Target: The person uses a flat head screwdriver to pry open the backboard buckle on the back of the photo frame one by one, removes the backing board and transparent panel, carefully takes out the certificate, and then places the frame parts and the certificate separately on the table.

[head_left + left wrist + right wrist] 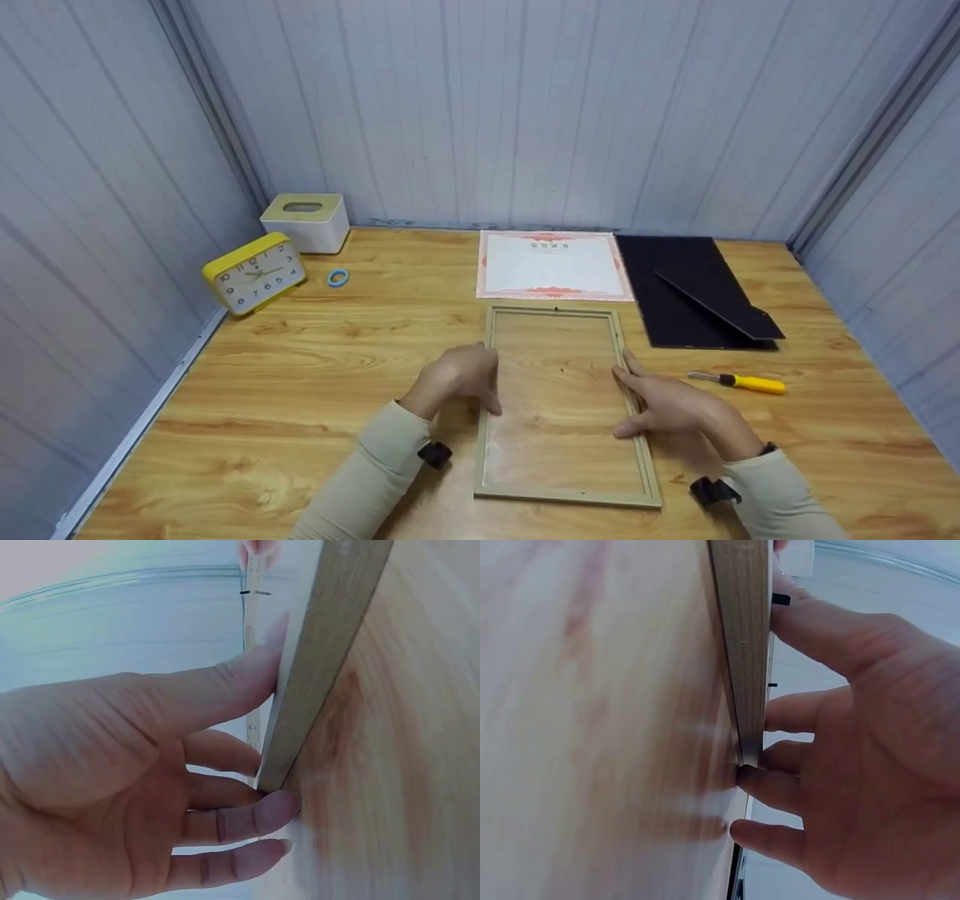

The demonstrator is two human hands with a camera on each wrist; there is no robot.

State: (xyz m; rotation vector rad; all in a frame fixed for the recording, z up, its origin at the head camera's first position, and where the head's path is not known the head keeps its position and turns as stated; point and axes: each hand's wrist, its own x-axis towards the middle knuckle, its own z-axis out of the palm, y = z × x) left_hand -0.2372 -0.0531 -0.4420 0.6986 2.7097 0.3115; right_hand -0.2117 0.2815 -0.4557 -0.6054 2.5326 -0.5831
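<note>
A light wooden picture frame lies on the table, and what looks like a clear pane fills it. My left hand holds its left rail, thumb over the inner side and fingers along the outer edge. On the opposite rail my right hand has its thumb over the top and its fingers at the outer side. Both wrist views show the rail close up; small dark tabs stick out of it. Above the frame lies a certificate sheet with a red border.
A black backing board with a raised stand flap lies at the right. Nearer is a yellow-handled screwdriver. Toward the back left are a yellow clock, a tissue box and a blue ring. Panel walls enclose the table.
</note>
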